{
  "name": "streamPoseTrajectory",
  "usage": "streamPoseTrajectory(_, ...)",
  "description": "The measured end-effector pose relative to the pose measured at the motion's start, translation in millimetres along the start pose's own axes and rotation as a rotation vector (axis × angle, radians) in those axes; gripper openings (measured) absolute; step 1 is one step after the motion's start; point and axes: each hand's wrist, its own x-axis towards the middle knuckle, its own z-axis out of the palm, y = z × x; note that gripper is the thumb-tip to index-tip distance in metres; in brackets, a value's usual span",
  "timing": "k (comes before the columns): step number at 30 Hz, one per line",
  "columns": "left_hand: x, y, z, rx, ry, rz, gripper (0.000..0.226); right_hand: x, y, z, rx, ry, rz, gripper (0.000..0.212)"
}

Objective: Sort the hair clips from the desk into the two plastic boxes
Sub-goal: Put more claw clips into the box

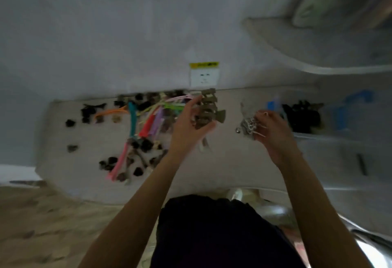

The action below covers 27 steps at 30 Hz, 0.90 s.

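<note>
The frame is blurred. Many hair clips lie scattered on the pale desk (224,161): long coloured clips (148,119) and small dark claw clips (110,164) at the left. My left hand (188,125) grips a stack of brown claw clips (209,108) above the desk's middle. To the right, my right hand (273,132) holds a bunch of pale, silvery clips (250,124). A clear plastic box with blue latches (301,117) at the right holds dark clips. I cannot make out a second box for certain.
A wall socket (204,76) with a yellow label sits on the wall behind the desk. A blue-handled clear container (347,111) stands at the far right. A white shelf (297,45) hangs above. Floor shows at the lower left.
</note>
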Motion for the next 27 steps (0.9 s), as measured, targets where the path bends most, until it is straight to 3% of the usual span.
streamPoseTrajectory(5,19.9,21.3,123.6,0.144,-0.211,0.102,0.062,-7.4,-17.7,-122.7,-0.026,0.233,-0.095,0.015)
streamPoseTrajectory(9,43.4,30.9,186.1,0.529,-0.25,0.25,0.058,4.7,-32.1,-172.4,-0.107,0.327,-0.181,0.019)
streamPoseTrajectory(11,50.5,36.0,203.8,0.523,-0.227,0.214,0.048,11.9,-37.4,-186.2,-0.12,0.337,-0.215,0.021)
streamPoseTrajectory(16,54.8,31.3,214.6,0.569,-0.06,0.034,0.037,23.8,-39.0,-203.1,-0.154,0.299,-0.257,0.008)
streamPoseTrajectory(21,42.2,6.4,223.7,1.113,-0.045,0.273,0.038,32.7,-29.3,-207.6,-0.196,0.229,-0.224,0.01)
streamPoseTrajectory(24,46.7,8.2,222.3,0.973,-0.039,0.385,0.043,38.0,-23.6,-205.8,-0.257,0.218,-0.244,0.011)
streamPoseTrajectory(27,45.7,19.3,226.5,0.959,-0.216,0.516,0.047,45.4,-21.7,-206.9,-0.39,0.254,-0.324,0.016)
